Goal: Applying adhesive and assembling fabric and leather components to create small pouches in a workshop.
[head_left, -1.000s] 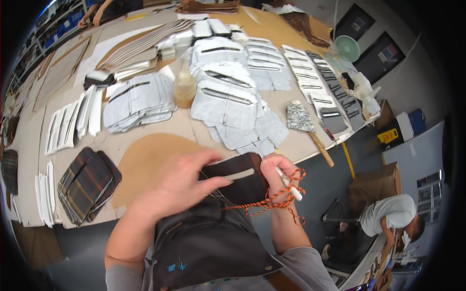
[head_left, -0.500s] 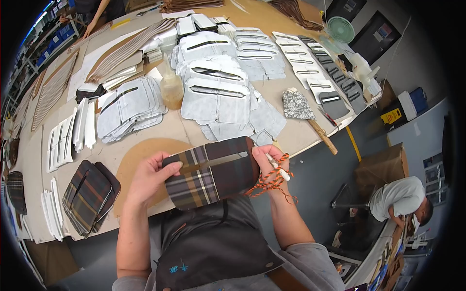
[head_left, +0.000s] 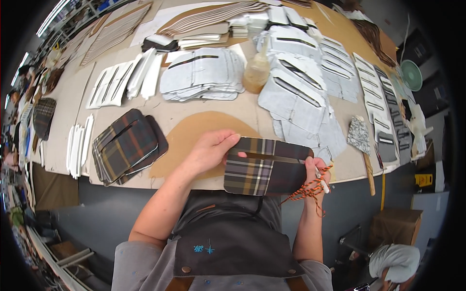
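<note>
- The left hand (head_left: 209,151) gripped the left edge of a plaid fabric panel (head_left: 264,166), fingers curled over its top corner.
- The right hand (head_left: 316,170) pinched the panel's right edge, with an orange cord (head_left: 307,192) dangling from it.
- The panel was held flat just above the near edge of the worktable (head_left: 63,116), over a brown pad (head_left: 194,136).
- A stack of plaid pieces (head_left: 127,145) lay to the left.
- Grey slotted pieces (head_left: 204,72) and a glue bottle (head_left: 256,72) sat farther back.
- A brush (head_left: 361,140) lay at the right.
</note>
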`<action>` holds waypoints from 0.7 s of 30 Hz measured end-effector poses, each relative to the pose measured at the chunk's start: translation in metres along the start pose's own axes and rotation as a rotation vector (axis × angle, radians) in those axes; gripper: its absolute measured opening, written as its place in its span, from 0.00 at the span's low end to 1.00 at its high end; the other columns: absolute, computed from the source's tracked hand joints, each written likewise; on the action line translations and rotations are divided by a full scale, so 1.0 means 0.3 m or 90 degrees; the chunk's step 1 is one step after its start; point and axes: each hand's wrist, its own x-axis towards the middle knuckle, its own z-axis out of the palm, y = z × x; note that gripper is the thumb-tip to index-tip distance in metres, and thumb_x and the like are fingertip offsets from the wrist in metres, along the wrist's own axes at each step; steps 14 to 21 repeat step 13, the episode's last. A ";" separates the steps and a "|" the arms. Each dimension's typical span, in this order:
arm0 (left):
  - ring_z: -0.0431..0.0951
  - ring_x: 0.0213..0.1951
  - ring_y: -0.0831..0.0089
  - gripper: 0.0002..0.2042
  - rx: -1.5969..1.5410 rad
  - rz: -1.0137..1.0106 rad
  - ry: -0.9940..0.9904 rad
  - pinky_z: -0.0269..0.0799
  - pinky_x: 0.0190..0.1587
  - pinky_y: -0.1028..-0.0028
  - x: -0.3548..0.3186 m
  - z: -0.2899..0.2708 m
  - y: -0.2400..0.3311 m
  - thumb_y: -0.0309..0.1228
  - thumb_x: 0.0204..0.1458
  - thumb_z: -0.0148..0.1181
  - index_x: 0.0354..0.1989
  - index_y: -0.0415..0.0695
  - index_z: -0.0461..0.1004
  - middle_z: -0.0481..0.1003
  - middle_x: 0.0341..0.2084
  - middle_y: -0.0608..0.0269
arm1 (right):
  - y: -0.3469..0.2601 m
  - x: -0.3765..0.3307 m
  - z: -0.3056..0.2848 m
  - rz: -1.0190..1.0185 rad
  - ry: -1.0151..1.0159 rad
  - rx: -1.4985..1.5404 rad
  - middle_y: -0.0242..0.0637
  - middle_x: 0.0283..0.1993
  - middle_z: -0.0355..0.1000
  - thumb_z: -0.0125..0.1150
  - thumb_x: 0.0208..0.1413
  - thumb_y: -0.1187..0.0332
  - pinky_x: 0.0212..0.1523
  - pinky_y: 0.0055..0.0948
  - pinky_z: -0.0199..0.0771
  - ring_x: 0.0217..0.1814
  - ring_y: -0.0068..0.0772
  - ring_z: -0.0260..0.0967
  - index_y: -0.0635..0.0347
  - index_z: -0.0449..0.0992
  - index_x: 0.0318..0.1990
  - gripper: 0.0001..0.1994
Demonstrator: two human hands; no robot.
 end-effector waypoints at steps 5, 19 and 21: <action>0.69 0.21 0.86 0.15 -0.051 -0.004 -0.038 0.69 0.25 0.81 -0.007 -0.023 -0.016 0.36 0.66 0.45 0.37 0.39 0.74 0.81 0.27 0.67 | 0.001 0.008 0.028 0.024 0.031 -0.026 0.28 0.23 0.71 0.64 0.57 0.57 0.26 0.18 0.60 0.24 0.15 0.61 0.65 0.75 0.25 0.18; 0.77 0.32 0.82 0.07 -0.005 0.167 0.060 0.70 0.35 0.82 -0.045 -0.054 -0.115 0.31 0.61 0.55 0.41 0.41 0.74 0.80 0.35 0.63 | 0.012 -0.001 0.088 0.043 -0.022 0.031 0.42 0.32 0.79 0.64 0.57 0.61 0.41 0.25 0.77 0.33 0.29 0.76 0.72 0.78 0.38 0.17; 0.77 0.32 0.82 0.07 -0.005 0.167 0.060 0.70 0.35 0.82 -0.045 -0.054 -0.115 0.31 0.61 0.55 0.41 0.41 0.74 0.80 0.35 0.63 | 0.012 -0.001 0.088 0.043 -0.022 0.031 0.42 0.32 0.79 0.64 0.57 0.61 0.41 0.25 0.77 0.33 0.29 0.76 0.72 0.78 0.38 0.17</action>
